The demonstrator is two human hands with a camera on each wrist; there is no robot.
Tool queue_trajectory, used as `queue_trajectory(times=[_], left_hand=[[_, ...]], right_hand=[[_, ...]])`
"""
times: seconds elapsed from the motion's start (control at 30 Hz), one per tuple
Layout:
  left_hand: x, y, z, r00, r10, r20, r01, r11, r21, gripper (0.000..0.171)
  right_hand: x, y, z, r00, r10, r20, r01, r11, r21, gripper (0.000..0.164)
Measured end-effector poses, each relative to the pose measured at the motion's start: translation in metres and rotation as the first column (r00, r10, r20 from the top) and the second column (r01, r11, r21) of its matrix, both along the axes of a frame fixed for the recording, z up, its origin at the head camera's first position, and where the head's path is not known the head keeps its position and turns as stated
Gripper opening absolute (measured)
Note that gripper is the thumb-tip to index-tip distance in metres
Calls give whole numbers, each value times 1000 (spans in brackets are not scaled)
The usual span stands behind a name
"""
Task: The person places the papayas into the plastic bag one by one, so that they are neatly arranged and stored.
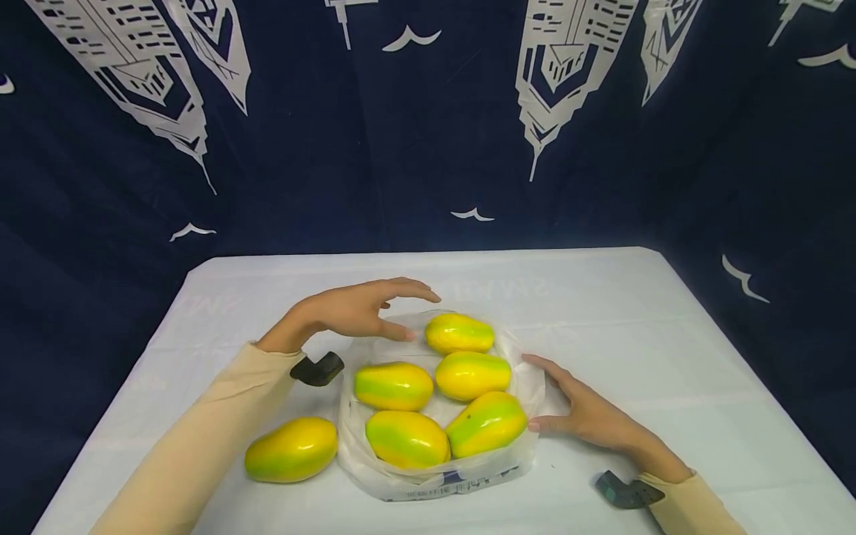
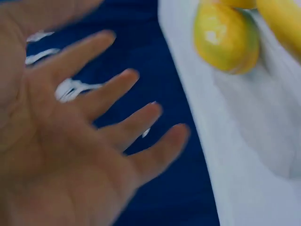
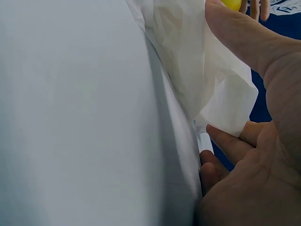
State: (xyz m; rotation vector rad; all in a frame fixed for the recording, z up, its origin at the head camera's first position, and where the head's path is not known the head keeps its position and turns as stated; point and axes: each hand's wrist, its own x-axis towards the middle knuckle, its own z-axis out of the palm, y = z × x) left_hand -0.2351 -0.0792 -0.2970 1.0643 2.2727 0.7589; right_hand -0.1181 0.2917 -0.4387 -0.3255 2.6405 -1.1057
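Observation:
Several yellow-green papayas (image 1: 472,375) lie in a translucent white plastic bag (image 1: 374,487), its mouth spread wide around them. Another papaya (image 1: 292,449) lies on the table just left of the bag, below my left forearm. My left hand (image 1: 354,308) hovers over the bag's far left edge, fingers stretched and holding nothing. In the left wrist view its spread fingers (image 2: 113,96) are apart from the fruit. On the bag's right side, my right hand (image 1: 588,416) touches the plastic with thumb and fingertips, fingers loosely extended. The right wrist view shows the bag wall (image 3: 183,56) beside that thumb.
A white cloth covers the table (image 1: 669,357). Behind it hangs a dark blue curtain (image 1: 374,134) with white building and bird prints. Dark straps (image 1: 317,369) sit at both wrists.

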Motion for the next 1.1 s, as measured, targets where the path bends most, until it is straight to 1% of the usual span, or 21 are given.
queue_trajectory(times=[0.07,0.1,0.2,0.27,0.33,0.53,0.6,0.67,0.73,0.83,0.87,0.9,1.0,1.1], left_hand=[[3,-15,4,997,-59,58,59,998,-7,67],[4,-22,5,992,-93,88,94,996,-5,70],[10,-46,4,970,-189,151,187,982,30,76],[15,-63,1,957,-225,184,218,974,59,79],[20,-78,-3,945,-246,216,233,969,87,82],[39,-117,-19,913,-252,320,219,966,136,85],[45,-127,-26,904,-249,347,207,966,152,84],[51,-135,-34,891,-257,374,204,963,176,83],[56,-141,-43,875,-263,406,200,961,192,80],[60,-147,-54,846,-282,453,203,955,215,77],[61,-149,-57,841,-290,457,207,953,223,76],[62,-150,-60,834,-285,473,200,954,221,76],[64,-152,-68,822,-276,498,189,957,219,75],[65,-154,-73,813,-247,527,170,967,191,74]], right_hand=[[0,-1,0,1000,1,-2,-1,1000,1,100],[0,-1,0,1000,1,1,-1,1000,2,100],[0,-2,0,1000,2,3,-2,1000,1,100],[0,-3,1,1000,3,4,-3,1000,-1,100],[-1,-3,1,1000,4,2,-4,1000,1,100],[-1,-2,1,1000,1,-2,-1,1000,13,100],[-1,-2,2,1000,1,-3,-1,1000,14,100],[-1,-1,2,1000,2,-4,-2,1000,16,100],[-2,-1,3,1000,1,-4,-1,1000,14,100],[-2,0,3,1000,-1,0,1,1000,20,100],[-2,0,3,1000,0,0,0,1000,18,100],[-2,0,3,1000,1,1,-1,1000,16,100],[-1,0,2,1000,4,-2,-4,1000,11,99],[-1,-1,2,1000,7,-5,-7,1000,6,99]])
